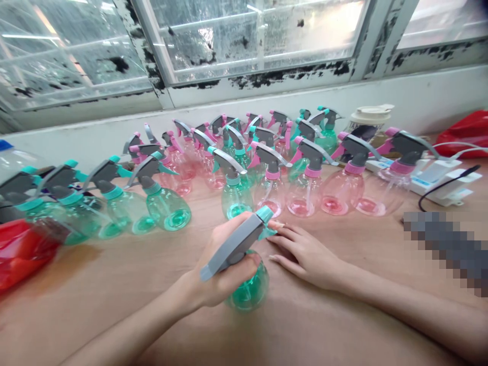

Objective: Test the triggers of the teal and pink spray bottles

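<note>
My left hand (219, 272) is wrapped round the neck of a green spray bottle (249, 287) that stands on the wooden table (114, 305) near its middle. The bottle's grey trigger head (232, 244) lies over my fingers, its teal nozzle pointing right. My right hand (305, 251) rests beside it with fingers stretched out, the fingertips touching the teal nozzle (266, 216).
Several green spray bottles (163, 203) stand in a row at the left, several pink ones (305, 195) at the middle and right, up to the window wall. Red bags lie at the left edge (19, 251) and far right (463, 129). A white power strip (434, 180) with cables sits at the right.
</note>
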Available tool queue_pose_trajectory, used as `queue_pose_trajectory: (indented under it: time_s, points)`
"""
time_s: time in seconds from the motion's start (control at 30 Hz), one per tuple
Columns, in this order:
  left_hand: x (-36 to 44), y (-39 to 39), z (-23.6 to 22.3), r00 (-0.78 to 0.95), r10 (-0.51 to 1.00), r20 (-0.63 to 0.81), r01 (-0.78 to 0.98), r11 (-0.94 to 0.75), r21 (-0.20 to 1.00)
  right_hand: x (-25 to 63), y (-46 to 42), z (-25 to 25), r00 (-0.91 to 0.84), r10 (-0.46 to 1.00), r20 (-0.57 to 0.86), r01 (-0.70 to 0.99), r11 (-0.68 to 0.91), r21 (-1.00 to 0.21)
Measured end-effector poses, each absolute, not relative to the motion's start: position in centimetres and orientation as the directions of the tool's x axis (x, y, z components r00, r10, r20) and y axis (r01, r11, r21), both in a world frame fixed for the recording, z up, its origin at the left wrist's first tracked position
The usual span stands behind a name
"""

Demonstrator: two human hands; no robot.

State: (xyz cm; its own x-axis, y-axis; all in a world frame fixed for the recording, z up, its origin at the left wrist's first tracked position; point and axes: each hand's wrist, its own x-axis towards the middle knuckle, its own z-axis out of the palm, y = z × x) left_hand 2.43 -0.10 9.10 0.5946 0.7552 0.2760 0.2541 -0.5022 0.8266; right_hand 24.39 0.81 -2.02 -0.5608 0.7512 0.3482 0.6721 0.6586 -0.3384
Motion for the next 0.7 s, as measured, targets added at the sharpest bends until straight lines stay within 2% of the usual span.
queue_pose_trajectory:
  time_s: [0.33, 0.5, 0.7]
  points:
    - [1.8, 0.3, 6.9, 0.537, 0.765, 0.356, 0.243, -0.544, 0.803, 24.3, 0.8, -1.9, -0.556, 0.750, 0.357, 0.683, 0.658, -0.317]
    - [2.5, -0.4, 8.1, 0.520, 0.804, 0.289, 0.266, -0.473, 0.840, 24.5, 0.9, -2.1, -0.553, 0.753, 0.357, 0.675, 0.656, -0.338]
    - [2.8, -0.7, 8.6, 0.464, 0.833, 0.303, 0.277, -0.461, 0.843, 24.7, 1.1, -2.0, -0.580, 0.741, 0.339, 0.676, 0.670, -0.306]
